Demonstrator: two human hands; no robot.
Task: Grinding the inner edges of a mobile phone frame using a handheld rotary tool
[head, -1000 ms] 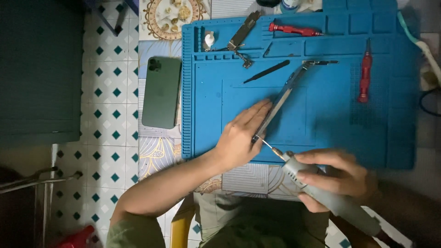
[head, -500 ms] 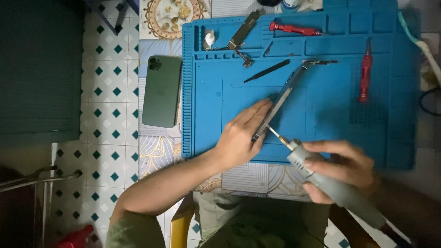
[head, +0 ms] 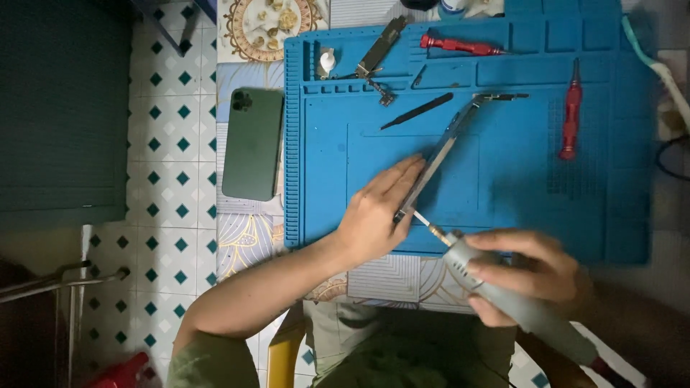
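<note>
Blue silicone covers most of the head view: a repair mat (head: pixel 503 201) with moulded compartments along its far edge. On it our left hand (head: pixel 374 215) lies flat, fingers stretched along a long, narrow metal strip (head: pixel 438 154), pinning its near end to the mat; the strip runs diagonally away from that hand toward the mat's far right. Our right hand (head: pixel 525 276) is clenched round a grey powered hand tool (head: pixel 517 302), whose thin bit (head: pixel 424 223) touches, or all but touches, the strip's near end just beside the left fingertips.

Beyond the left hand's hold lie black tweezers (head: pixel 417 111), and further off, in the compartments, a small circuit-board piece (head: pixel 379 47) and a red-handled screwdriver (head: pixel 460 47). Another red screwdriver (head: pixel 570 111) lies well off to the right of the strip. Left of the pinning hand, off the mat, a dark green phone (head: pixel 251 144) rests back-up on the patterned tablecloth.

To work well here, we judge that the left hand should press evenly so the strip cannot skid or spring, with fingertips kept clear of the bit. The right hand should steady itself on the mat's near edge, bring the bit in squarely and lightly, and let the tool work rather than force it, since the strip looks thin and easily bent.
</note>
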